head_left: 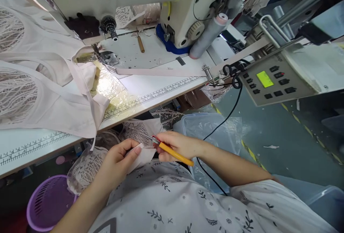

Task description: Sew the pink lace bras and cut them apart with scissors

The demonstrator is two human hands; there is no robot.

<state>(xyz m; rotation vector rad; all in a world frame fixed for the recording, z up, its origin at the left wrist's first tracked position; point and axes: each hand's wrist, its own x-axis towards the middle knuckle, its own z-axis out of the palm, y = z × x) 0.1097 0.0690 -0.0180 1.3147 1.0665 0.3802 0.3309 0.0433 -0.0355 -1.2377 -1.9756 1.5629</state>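
Low in front of my body, my left hand point(123, 159) pinches the edge of a pale pink bra point(142, 156) between thumb and fingers. My right hand point(174, 147) is closed round thread snips point(176, 154) with an orange handle. The metal blades of the snips point left, just above the cloth by my left fingertips. Whether the blades touch the cloth I cannot tell. A lace cup point(137, 130) hangs behind my hands, below the table edge. More lace bra pieces point(88, 165) hang beside my left forearm.
A sewing machine point(177, 22) stands on the white table, whose front edge carries a ruler strip point(161, 91). Bras point(53, 104) lie at left. A wooden-handled awl point(140, 44) lies behind. A control panel point(271, 79), plastic bin point(209, 118), purple basket point(51, 204) and black cable point(228, 115) are nearby.
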